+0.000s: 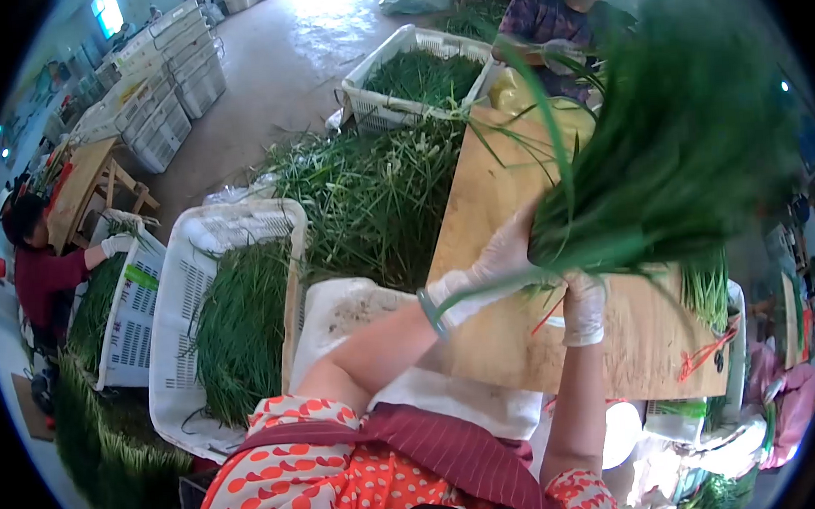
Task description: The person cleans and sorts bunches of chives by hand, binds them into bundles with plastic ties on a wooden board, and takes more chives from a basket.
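A large bunch of green chives (660, 149) is raised over the wooden board (478, 195), its leafy end fanned up and right, smeared by motion. My left hand (504, 249), in a pale thin glove and with a bangle at the wrist, is closed round the lower left of the bunch. Below its base, my gloved right hand (583, 305) is closed against the stalk ends; the bunch partly hides its fingers. A smaller bundle of chives (704, 290) lies at the board's right side. Near it are red ties (708, 354) and a small dark item that I cannot make out.
A white crate (176, 313) of chives stands left of the board. Loose chives (377, 192) are heaped beyond it, before another filled crate (391, 108). One person (552, 26) sits across the board; another (49, 273) works at far left. Stacked crates (155, 102) stand behind.
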The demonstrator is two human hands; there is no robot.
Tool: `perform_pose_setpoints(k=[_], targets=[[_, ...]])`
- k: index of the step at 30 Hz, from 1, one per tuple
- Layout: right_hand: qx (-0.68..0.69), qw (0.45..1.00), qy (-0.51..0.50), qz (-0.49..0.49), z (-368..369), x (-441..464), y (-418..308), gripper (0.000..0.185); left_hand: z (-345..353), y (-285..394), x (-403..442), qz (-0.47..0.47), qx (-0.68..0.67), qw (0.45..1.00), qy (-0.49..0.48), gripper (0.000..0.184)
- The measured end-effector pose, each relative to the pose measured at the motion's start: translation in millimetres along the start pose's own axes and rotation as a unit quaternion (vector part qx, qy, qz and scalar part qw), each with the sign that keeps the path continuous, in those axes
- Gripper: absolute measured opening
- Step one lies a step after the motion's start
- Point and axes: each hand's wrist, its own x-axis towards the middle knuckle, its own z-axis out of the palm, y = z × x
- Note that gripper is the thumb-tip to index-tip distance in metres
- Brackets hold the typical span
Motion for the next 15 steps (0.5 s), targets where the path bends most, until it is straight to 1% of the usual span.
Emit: perform_pose_setpoints(k=[1,2,3,4,5,7,8,9,10,11,12,13,14,15], targets=[[0.051,0.998,0.020,0.012,-10.0,-0.2,22.3,0.032,7.9,-23.5,-1.2,-0.059,-0.219,0.974,0.000,0.108],[0.053,0.998,0.021,0.014,-27.5,-2.3,43.4,0.032,6.3,-22.5,-1.9,-0.076,-0.240,0.968,0.007,0.107],[0.069,0.993,0.031,0.091,-49.3,-1.6,60.8,0.029,4.7,-21.7,-2.8,-0.092,-0.260,0.961,0.014,0.105],[0.084,0.983,0.038,0.161,-45.4,4.7,54.1,0.026,2.4,-15.9,-3.3,-0.107,-0.281,0.954,0.022,0.103],[0.009,0.993,0.002,0.116,-36.0,7.1,46.5,0.026,-2.8,8.2,-6.0,-0.103,-0.190,0.976,0.010,0.102],[-0.054,0.997,0.038,0.044,-27.2,2.9,40.0,0.030,3.1,-10.6,-3.8,-0.076,-0.113,0.991,0.005,0.100],[-0.080,0.996,0.030,0.028,-32.1,2.5,47.4,0.032,5.8,-19.9,-2.2,-0.062,-0.074,0.995,0.003,0.098],[-0.105,0.994,0.023,0.011,-37.0,2.2,54.8,0.034,15.6,-50.6,-5.6,-0.126,-0.243,0.962,0.007,0.098],[-0.131,0.991,0.017,-0.005,-42.0,1.7,62.4,0.037,11.9,-27.7,-6.7,-0.105,-0.232,0.967,0.012,0.096],[-0.116,0.993,0.024,0.001,-27.2,7.3,45.7,0.021,8.2,-4.5,-7.6,-0.085,-0.221,0.971,0.017,0.093],[-0.075,0.997,0.023,0.000,-23.6,8.5,35.6,0.021,6.7,-3.6,-8.7,-0.090,-0.223,0.971,0.013,0.093],[-0.034,0.999,0.022,-0.001,-20.1,9.5,25.5,0.021,5.3,-4.8,-5.0,-0.065,-0.198,0.978,0.011,0.080],[0.007,1.000,0.021,-0.002,-16.5,11.1,15.5,0.021,2.7,12.7,-1.3,-0.024,-0.186,0.982,0.013,0.071],[0.016,1.000,0.001,0.024,-21.4,15.5,11.7,0.030,-0.1,30.0,2.8,0.017,-0.174,0.984,0.016,0.062]])
